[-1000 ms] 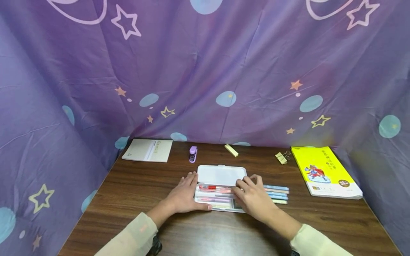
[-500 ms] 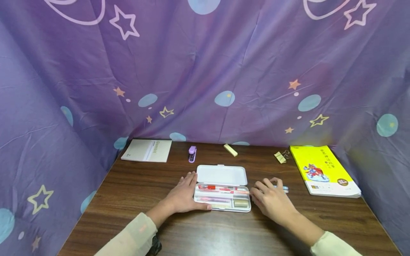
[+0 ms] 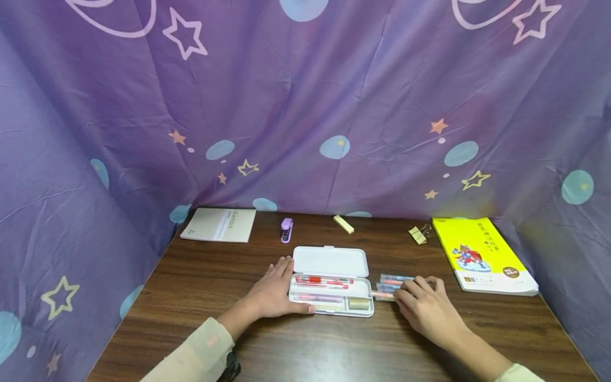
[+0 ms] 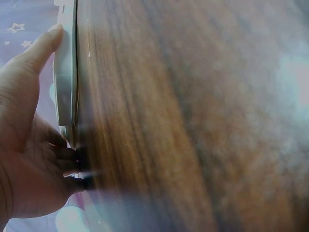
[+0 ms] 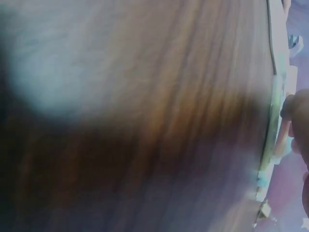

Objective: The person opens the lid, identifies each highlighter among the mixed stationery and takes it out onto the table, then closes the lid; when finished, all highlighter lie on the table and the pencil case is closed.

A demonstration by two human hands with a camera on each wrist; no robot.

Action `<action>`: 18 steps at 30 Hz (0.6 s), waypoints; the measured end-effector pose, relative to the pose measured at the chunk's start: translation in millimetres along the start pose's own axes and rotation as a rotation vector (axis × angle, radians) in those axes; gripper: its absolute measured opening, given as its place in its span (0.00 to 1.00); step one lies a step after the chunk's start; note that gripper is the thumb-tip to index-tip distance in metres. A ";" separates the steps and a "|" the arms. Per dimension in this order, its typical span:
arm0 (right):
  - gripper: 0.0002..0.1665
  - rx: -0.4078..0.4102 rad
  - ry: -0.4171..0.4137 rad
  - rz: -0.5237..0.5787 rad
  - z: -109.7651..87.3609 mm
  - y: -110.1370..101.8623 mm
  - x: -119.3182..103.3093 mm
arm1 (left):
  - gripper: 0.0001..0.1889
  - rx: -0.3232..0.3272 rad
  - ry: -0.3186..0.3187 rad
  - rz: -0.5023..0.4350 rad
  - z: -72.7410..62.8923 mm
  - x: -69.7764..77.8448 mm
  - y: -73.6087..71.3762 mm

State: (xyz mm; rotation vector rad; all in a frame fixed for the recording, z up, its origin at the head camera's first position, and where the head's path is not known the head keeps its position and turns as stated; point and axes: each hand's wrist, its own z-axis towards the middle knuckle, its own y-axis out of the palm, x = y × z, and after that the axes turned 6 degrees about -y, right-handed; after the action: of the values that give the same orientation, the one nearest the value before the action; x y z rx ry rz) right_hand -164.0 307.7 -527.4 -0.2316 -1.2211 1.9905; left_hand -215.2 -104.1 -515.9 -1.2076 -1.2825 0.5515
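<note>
In the head view a white pencil case (image 3: 329, 261) lies with its lid back. Inside it are red pens (image 3: 315, 279), paler sticks and a small olive-coloured block (image 3: 358, 303). My left hand (image 3: 272, 289) rests along the case's left end, fingers extended and thumb (image 4: 54, 36) against the front wall. My right hand (image 3: 427, 307), right of the case, pinches an orange pen (image 3: 383, 295) whose left end sits by the case's right edge. Blue pens (image 3: 396, 278) lie on the table beside and partly under that hand. In the right wrist view the orange pen (image 5: 282, 137) shows by the thumb.
Along the back of the table (image 3: 329, 350) lie a grey notebook (image 3: 221, 224), a purple stapler (image 3: 286, 230), a cream eraser-like bar (image 3: 343, 224) and a binder clip (image 3: 420, 234). A yellow book (image 3: 479, 254) lies at the right. A purple curtain (image 3: 305, 106) hangs behind.
My right hand has moved from over the case to the right, with the orange pen now out of the case's compartment. The blue pens' left ends have come into view. The left hand stays put.
</note>
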 end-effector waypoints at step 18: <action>0.38 0.024 0.011 -0.005 -17.1 4.8 -3.4 | 0.75 -0.003 -0.004 0.011 -0.3 0.9 -0.3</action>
State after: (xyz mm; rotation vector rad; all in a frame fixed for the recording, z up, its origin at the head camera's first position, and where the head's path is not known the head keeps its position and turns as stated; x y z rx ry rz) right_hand -155.4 315.8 -541.1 -0.2271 -1.1892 1.9960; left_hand -214.8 -103.6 -515.2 -1.2170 -1.2812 0.5610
